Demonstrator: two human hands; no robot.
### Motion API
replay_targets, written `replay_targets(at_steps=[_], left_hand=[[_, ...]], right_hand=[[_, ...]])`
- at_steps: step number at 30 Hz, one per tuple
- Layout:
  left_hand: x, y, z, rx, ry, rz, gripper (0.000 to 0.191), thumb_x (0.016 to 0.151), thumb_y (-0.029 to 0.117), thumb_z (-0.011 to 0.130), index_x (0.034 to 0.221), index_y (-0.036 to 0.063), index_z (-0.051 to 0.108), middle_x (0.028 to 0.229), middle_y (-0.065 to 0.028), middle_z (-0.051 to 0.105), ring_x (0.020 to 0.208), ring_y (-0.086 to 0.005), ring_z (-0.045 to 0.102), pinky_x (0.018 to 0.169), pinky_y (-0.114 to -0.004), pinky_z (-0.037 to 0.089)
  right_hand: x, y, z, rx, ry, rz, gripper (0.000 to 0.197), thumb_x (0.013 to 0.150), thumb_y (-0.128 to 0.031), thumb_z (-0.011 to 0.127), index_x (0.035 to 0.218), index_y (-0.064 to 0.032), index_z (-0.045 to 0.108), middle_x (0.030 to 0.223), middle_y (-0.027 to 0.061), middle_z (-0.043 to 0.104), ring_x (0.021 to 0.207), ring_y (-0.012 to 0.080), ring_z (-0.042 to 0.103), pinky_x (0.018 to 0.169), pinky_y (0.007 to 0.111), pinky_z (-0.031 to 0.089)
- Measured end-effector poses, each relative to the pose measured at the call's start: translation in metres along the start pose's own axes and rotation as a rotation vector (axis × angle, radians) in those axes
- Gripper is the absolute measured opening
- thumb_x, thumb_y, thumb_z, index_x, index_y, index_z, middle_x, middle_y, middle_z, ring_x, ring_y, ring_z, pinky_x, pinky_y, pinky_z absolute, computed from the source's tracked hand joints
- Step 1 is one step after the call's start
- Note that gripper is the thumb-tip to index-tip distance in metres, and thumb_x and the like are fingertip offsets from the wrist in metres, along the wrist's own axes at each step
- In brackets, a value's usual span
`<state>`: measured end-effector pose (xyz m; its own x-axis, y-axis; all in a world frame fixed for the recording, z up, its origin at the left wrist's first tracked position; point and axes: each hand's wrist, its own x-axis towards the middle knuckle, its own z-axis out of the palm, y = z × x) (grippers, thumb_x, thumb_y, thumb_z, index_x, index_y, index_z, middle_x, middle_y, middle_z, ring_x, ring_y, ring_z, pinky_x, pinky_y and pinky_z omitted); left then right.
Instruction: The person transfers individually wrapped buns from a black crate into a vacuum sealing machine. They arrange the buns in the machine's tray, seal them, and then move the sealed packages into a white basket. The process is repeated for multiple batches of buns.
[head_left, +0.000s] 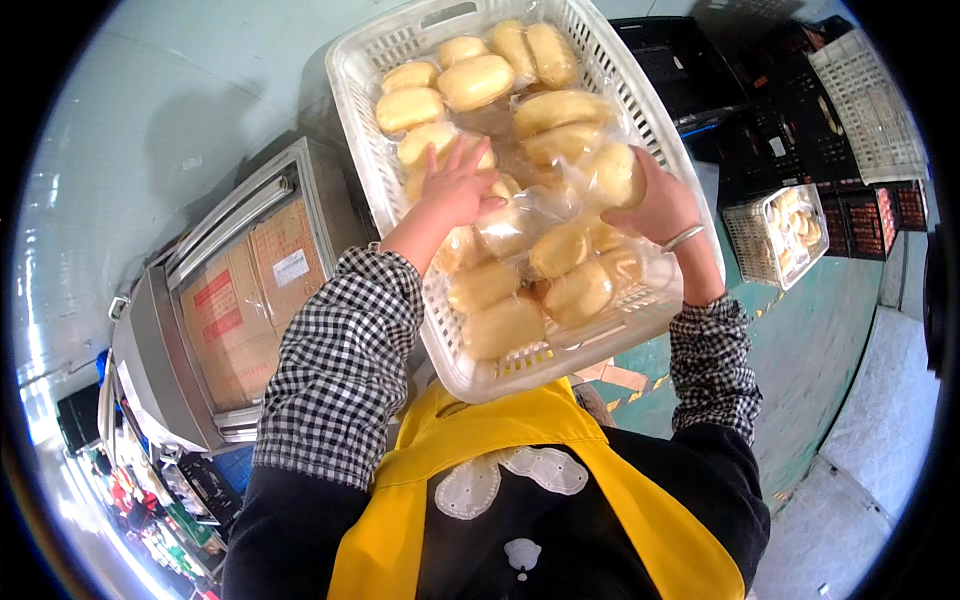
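A white plastic crate (469, 386) stands in front of me, filled with bread rolls in clear plastic packs. My left hand (457, 180) lies with its fingers spread on the packed rolls near the middle of the crate. At the right side, my right hand (660, 199) curls around a wrapped bread roll (613, 176), its thumb towards the middle. Further packs (476, 81) fill the far end, and more rolls (502, 326) lie at the end close to my yellow apron (487, 427).
A metal machine (180, 360) with cardboard boxes (240, 292) at it stands on the left. Black crates (675, 67) are stacked at the upper right. Below them a smaller white crate (784, 281) of rolls sits near the green floor (795, 337). A pale wall (202, 75) borders the upper left.
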<state>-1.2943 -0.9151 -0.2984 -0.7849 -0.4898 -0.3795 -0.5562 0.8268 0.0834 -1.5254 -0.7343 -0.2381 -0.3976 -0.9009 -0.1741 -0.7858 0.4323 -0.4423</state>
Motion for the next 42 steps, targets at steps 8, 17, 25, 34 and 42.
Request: replay_targets(at_steps=[8,17,25,34,42], left_hand=[[0.008,0.004,0.001,0.067,-0.039,-0.041,0.058,0.085,0.059,0.049,0.135,0.0297,0.044,0.155,-0.0024,0.011,0.143,-0.0275,0.003,0.110,-0.060,0.002],[-0.002,0.007,-0.004,0.077,-0.044,-0.041,0.046,0.088,0.050,0.049,0.125,0.0228,0.057,0.152,-0.0066,0.021,0.143,-0.0303,0.004,0.108,-0.065,0.006],[0.000,0.007,0.006,0.130,0.044,-0.053,0.051,0.084,0.055,0.053,0.123,0.0226,0.060,0.150,-0.0028,0.027,0.141,-0.0293,0.012,0.107,-0.066,0.012],[-0.002,0.003,0.002,-0.036,0.037,-0.006,0.048,0.085,0.049,0.056,0.124,0.0205,0.057,0.152,-0.0075,0.021,0.142,-0.0303,0.011,0.109,-0.063,0.009],[-0.002,0.013,-0.005,0.014,-0.031,-0.008,0.048,0.086,0.045,0.055,0.125,0.0180,0.054,0.152,-0.0085,0.020,0.142,-0.0297,0.009,0.109,-0.064,0.009]], right_hand=[[0.085,-0.027,0.075,1.137,-0.242,0.016,0.066,0.071,-0.038,0.077,0.119,0.0023,0.056,0.100,0.0064,0.063,0.083,0.0125,0.059,0.069,0.025,0.046],[0.065,-0.056,0.088,0.003,0.133,-0.112,0.059,0.086,-0.031,0.060,0.138,-0.0178,0.038,0.124,0.0168,0.051,0.095,0.0379,0.059,0.080,0.046,0.050],[0.079,-0.096,0.090,-0.204,-0.163,-0.053,0.059,0.092,-0.027,0.051,0.144,-0.0252,0.025,0.142,0.0187,0.033,0.110,0.0387,0.054,0.089,0.045,0.047],[0.091,-0.086,0.112,-0.305,-0.139,-0.059,0.053,0.093,-0.028,0.048,0.143,-0.0208,0.030,0.137,0.0159,0.038,0.119,0.0343,0.046,0.092,0.045,0.044],[0.112,-0.066,0.163,-0.177,0.001,-0.237,0.058,0.088,-0.020,0.051,0.142,-0.0124,0.030,0.150,0.0188,0.019,0.139,0.0323,0.020,0.113,0.041,0.019]])
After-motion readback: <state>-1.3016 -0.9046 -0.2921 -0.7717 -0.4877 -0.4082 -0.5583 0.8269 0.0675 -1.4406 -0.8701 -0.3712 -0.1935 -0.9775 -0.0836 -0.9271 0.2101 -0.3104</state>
